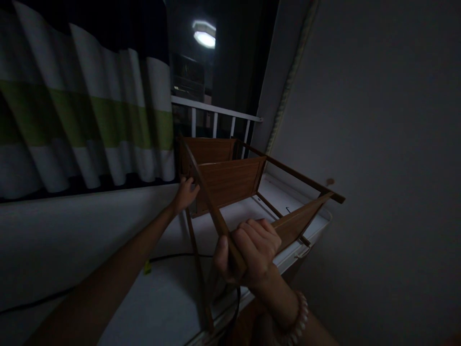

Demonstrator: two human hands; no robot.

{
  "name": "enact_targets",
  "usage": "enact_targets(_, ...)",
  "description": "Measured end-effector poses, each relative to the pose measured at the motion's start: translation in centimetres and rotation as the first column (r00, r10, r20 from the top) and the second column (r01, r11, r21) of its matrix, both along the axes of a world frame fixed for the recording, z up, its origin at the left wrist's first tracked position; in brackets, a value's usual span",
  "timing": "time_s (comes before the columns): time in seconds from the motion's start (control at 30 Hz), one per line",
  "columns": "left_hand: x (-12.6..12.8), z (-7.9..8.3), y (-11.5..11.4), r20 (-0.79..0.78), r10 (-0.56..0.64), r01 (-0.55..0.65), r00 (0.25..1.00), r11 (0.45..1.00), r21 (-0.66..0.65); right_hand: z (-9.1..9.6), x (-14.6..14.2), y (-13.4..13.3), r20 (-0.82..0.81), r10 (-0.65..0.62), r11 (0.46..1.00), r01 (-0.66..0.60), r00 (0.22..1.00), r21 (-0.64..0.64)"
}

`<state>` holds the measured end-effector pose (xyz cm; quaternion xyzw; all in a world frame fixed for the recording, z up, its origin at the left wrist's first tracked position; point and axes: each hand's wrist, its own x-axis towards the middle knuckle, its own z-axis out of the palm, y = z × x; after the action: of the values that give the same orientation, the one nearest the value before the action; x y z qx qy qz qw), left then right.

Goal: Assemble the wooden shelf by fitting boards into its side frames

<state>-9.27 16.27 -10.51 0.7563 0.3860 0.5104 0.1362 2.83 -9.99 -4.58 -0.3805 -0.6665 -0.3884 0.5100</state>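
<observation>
A brown wooden shelf rack [230, 180] with thin rails lies tipped on its side on a white surface [162, 302]. My left hand [185, 192] reaches far out and grips the rack's far upright edge beside a wooden panel. My right hand [252, 252] is wrapped around a near wooden rail of the same rack, fingers curled over it and thumb underneath. A beaded bracelet [298, 319] sits on my right wrist.
A white-and-green striped curtain [82, 120] hangs at the left. A white railing [216, 117] and dark window with a reflected ceiling light [204, 34] stand behind the rack. A grey wall [378, 144] closes the right. A black cable [180, 257] crosses the white surface.
</observation>
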Motion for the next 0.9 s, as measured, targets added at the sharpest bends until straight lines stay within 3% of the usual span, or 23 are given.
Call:
enact_targets(0.2,-0.6,-1.1,-0.7,0.017,-0.046,0.046,0.999,0.999,-0.019,-0.4,0.2,0.0,0.017,-0.006,1.000,0.006,1.000,0.026)
enact_targets(0.37,-2.3,-1.0,-1.9,0.072,-0.094,0.099,0.993,0.992,-0.072,-0.4,0.3,0.0,0.023,-0.013,1.000,0.012,1.000,0.007)
enact_targets(0.5,-3.7,-1.0,-2.6,0.169,-0.084,0.109,0.982,0.984,-0.144,-0.3,0.2,-0.1,0.017,-0.003,1.000,0.002,1.000,0.029)
enact_targets(0.63,-4.8,-2.6,-3.0,0.339,-0.014,0.118,0.941,0.950,-0.289,-0.3,0.2,-0.1,0.012,0.004,1.000,-0.004,1.000,0.023)
enact_targets(0.73,-5.5,-4.3,-3.5,0.485,0.057,0.191,0.873,0.874,-0.447,-0.3,0.2,0.0,0.019,-0.001,1.000,0.001,1.000,0.015)
enact_targets(0.9,-5.8,-6.3,-3.9,0.610,0.127,0.400,0.782,0.648,-0.648,-0.5,0.2,0.0,0.021,-0.010,1.000,0.010,1.000,0.007)
